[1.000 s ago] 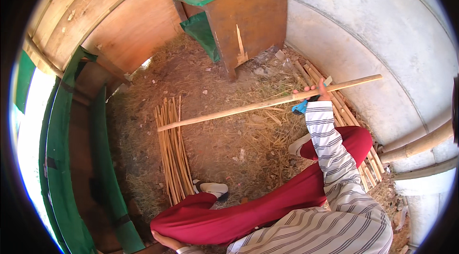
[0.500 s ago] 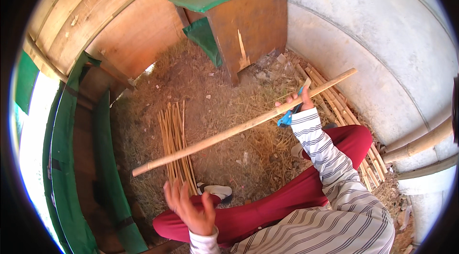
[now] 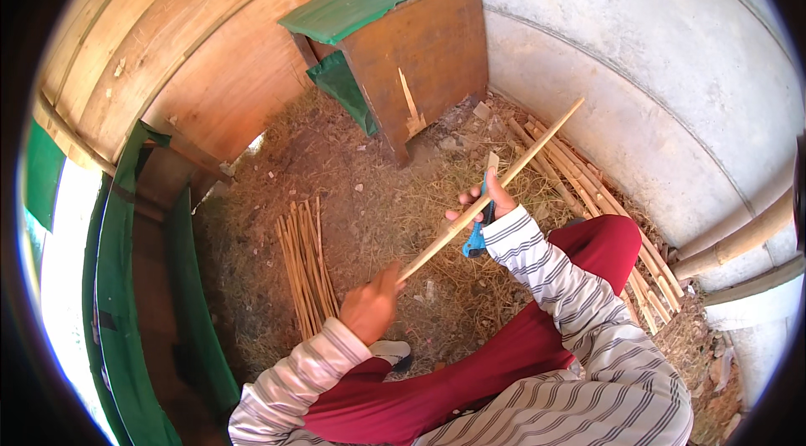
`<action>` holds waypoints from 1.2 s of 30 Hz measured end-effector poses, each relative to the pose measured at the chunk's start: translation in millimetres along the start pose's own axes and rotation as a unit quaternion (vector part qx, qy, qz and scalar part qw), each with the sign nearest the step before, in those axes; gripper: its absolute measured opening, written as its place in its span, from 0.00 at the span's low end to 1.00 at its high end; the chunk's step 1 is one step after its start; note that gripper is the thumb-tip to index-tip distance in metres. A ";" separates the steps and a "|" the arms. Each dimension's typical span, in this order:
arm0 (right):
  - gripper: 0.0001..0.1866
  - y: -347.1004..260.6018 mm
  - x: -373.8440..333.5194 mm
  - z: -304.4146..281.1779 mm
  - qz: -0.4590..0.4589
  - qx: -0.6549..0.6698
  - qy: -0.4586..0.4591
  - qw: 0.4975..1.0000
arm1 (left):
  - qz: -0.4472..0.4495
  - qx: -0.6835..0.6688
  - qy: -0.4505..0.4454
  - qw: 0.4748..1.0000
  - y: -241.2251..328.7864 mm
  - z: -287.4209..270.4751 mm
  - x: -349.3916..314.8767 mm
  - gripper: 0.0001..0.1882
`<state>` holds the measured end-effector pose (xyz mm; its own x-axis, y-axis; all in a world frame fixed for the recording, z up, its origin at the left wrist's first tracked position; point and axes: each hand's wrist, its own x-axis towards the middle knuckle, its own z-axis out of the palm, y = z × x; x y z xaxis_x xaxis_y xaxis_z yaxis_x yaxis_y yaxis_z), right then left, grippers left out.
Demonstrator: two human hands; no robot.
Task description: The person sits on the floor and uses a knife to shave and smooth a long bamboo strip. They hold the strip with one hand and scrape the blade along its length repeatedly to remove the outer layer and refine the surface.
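Left hand (image 3: pixel 370 309) closed round its near end, right hand (image 3: pixel 484 201) clasping it plus a blue-handled knife (image 3: pixel 474 242), the long pale wooden stick (image 3: pixel 445 238) slants above the straw-strewn dirt floor (image 3: pixel 382 207)—steady grip, fingers clear of the edge, that's wise!

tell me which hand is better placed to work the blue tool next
Likely the right hand: it holds the blue tool at the long stick, while the left hand holds the stick's near end.
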<state>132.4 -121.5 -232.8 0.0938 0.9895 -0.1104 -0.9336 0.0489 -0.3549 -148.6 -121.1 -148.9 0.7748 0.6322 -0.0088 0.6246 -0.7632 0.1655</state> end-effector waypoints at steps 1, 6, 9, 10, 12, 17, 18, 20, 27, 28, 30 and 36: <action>0.25 -1.1 0.0 0.0 -0.009 -0.022 0.012 1.000 | 0.011 -0.038 0.013 0.999 -1.1 -5.5 -4.1 0.17; 0.23 -4.2 -18.8 20.5 0.005 -0.098 0.185 0.978 | -0.116 -0.343 -0.088 0.928 2.1 -45.8 -49.9 0.11; 0.19 -13.2 -37.1 2.9 -0.052 -0.112 0.099 0.987 | -0.262 -0.532 -0.137 0.794 12.5 -35.6 -66.0 0.13; 0.16 -11.6 -42.2 22.4 -0.074 -0.120 0.054 0.989 | -0.307 -0.576 -0.145 0.743 16.3 -31.1 -75.0 0.14; 0.13 -13.4 -53.3 55.1 -0.044 -0.277 0.055 0.958 | -0.286 -0.636 -0.149 0.701 15.1 -9.6 -89.9 0.17; 0.13 -9.8 -36.1 78.4 -0.070 -0.775 -0.189 0.599 | -0.277 -0.745 -0.125 0.594 11.1 41.2 -102.0 0.15; 0.13 -11.2 -22.7 60.6 -0.188 -0.852 -0.227 0.433 | -0.284 -0.757 -0.124 0.575 10.8 49.6 -95.8 0.15; 0.14 -23.6 6.7 20.6 -0.318 -0.868 -0.247 0.292 | -0.265 -0.766 -0.138 0.569 7.4 67.3 -80.0 0.16; 0.19 27.9 10.3 70.4 0.098 -0.857 -0.011 0.506 | -0.302 -0.690 -0.125 0.646 -4.3 54.8 -51.8 0.24; 0.20 33.5 10.2 61.5 0.038 -0.855 -0.036 0.516 | -0.312 -0.707 -0.126 0.623 -11.7 61.7 -49.6 0.23; 0.22 46.4 10.9 31.9 -0.076 -0.841 -0.083 0.529 | -0.333 -0.738 -0.131 0.571 -28.8 83.2 -46.5 0.23; 0.23 53.5 6.0 22.0 -0.037 -0.855 -0.108 0.506 | -0.322 -0.775 -0.086 0.537 -26.2 97.3 -44.7 0.22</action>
<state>75.4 -109.9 -232.0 -0.1062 0.9943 0.0005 0.7507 0.0805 -0.6557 -190.0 -142.4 -248.7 0.5283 0.5745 -0.6252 0.0406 0.7184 0.6945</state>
